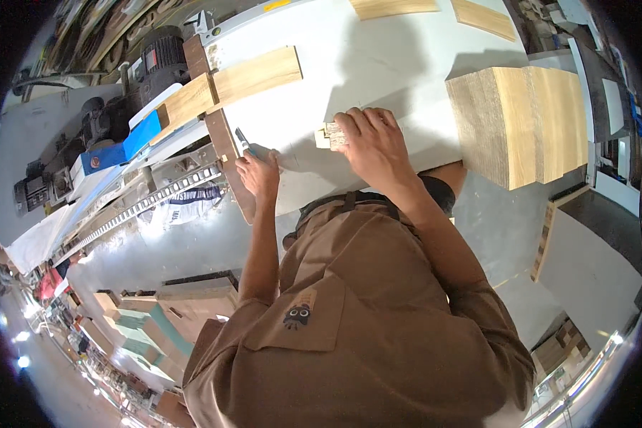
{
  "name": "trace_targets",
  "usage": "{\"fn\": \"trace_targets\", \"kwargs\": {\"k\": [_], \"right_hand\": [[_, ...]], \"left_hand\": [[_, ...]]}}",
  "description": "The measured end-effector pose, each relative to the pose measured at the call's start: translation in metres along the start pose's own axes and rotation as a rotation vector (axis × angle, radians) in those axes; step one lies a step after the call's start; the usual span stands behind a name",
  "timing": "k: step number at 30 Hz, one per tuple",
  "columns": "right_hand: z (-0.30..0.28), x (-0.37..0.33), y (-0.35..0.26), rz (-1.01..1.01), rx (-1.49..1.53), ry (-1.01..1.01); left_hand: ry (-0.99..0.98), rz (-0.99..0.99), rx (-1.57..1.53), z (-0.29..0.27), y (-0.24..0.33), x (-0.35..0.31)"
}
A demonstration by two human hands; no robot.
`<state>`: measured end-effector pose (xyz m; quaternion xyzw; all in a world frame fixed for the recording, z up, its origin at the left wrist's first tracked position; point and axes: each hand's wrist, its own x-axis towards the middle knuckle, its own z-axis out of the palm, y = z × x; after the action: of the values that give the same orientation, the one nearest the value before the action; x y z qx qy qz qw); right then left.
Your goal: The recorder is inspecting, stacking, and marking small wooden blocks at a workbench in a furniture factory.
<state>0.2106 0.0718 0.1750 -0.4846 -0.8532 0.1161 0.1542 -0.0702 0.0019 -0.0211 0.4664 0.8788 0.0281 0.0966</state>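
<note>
My left hand (258,172) is closed around a slim pale-blue tool (243,141) with a dark, narrow tip pointing away from me; whether it is a knife or a marker I cannot tell. It hovers by the brown left edge of the white worktable (292,114). Over the middle of that table, my right hand (374,146) has its fingers wrapped over a small wood-coloured block (332,136), whose left end shows pale and yellowish parts. The palm side of the right hand is hidden.
Wood-grain boards (260,74) lie at the table's left; a stepped stack of wood-grain panels (517,125) stands at its right. Two more board pieces (483,20) sit at the far edge. A machine with a dark motor (160,64) and blue parts adjoins the left side. Panel stacks (192,307) stand behind me.
</note>
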Motion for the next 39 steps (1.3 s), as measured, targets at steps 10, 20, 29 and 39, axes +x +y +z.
{"fn": "trace_targets", "kwargs": {"k": [10, 20, 29, 39], "right_hand": [[-0.002, -0.002, -0.003, 0.010, 0.024, 0.016], [-0.005, 0.002, -0.004, -0.036, 0.015, 0.067], [-0.005, 0.001, -0.002, -0.022, -0.006, 0.010], [-0.004, 0.000, -0.002, -0.017, -0.005, 0.032]], "left_hand": [[-0.182, -0.004, -0.280, 0.009, -0.029, 0.019], [-0.213, 0.375, -1.008, -0.122, 0.038, -0.067], [-0.210, 0.693, -0.489, -0.186, 0.080, -0.103], [-0.065, 0.689, -0.315, -0.190, 0.083, -0.103]]}}
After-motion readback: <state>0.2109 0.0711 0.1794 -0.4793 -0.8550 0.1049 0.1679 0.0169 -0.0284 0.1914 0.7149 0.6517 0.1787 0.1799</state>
